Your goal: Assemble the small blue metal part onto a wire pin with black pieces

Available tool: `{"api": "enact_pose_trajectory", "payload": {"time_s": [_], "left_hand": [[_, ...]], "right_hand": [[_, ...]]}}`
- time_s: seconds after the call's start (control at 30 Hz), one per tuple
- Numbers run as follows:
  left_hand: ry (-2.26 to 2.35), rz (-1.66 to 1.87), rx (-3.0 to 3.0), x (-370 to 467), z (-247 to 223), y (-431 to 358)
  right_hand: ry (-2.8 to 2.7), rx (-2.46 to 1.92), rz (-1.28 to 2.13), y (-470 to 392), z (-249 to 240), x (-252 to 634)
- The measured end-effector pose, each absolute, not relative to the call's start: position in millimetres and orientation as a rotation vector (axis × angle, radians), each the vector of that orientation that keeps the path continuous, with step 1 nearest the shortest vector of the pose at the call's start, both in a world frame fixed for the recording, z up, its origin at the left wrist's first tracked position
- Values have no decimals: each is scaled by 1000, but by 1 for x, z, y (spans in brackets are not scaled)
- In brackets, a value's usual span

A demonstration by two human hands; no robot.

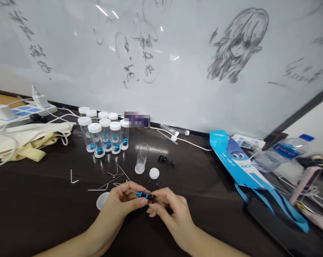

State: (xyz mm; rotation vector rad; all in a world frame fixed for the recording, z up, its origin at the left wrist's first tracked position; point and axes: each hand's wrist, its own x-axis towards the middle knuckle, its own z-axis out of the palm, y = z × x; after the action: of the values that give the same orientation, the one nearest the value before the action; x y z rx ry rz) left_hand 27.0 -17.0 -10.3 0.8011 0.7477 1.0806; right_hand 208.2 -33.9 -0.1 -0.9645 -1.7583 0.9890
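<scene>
Between my fingertips is a small blue-and-black cylindrical part [142, 195], with a thin bent metal rod [123, 187] running out of its blue end. My left hand [124, 201] pinches the blue section between thumb and fingers. At the black end, the thumb and fingers of my right hand [172, 208] close around the tip. Just beyond sit an uncapped clear tube [142, 159], standing upright, and a round white cap [154, 173]. Another white lid [102, 201] lies beside my left hand, partly covered by it. Bent thin metal rods [116, 176] are scattered left of the tube.
Several capped clear tubes [95, 137] with blue parts inside stand at back left. Small black pieces [166, 160] lie right of the tube. A beige cloth bag [44, 139], cables and a power strip [22, 110] occupy the left; a blue package [231, 160] and water bottle [287, 151] the right.
</scene>
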Motion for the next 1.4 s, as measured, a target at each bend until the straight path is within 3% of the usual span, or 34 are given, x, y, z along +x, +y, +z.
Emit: {"api": "enact_pose_trajectory", "payload": {"time_s": [0.6, 0.93, 1.4], "left_hand": [[750, 1081, 820, 27, -6, -17], [755, 1076, 824, 27, -4, -17], [736, 1068, 831, 27, -4, -18]], "right_hand": [[-1846, -1024, 935, -37, 4, 208], [-1842, -997, 723, -36, -3, 209], [-1806, -1016, 822, -36, 0, 209]]}}
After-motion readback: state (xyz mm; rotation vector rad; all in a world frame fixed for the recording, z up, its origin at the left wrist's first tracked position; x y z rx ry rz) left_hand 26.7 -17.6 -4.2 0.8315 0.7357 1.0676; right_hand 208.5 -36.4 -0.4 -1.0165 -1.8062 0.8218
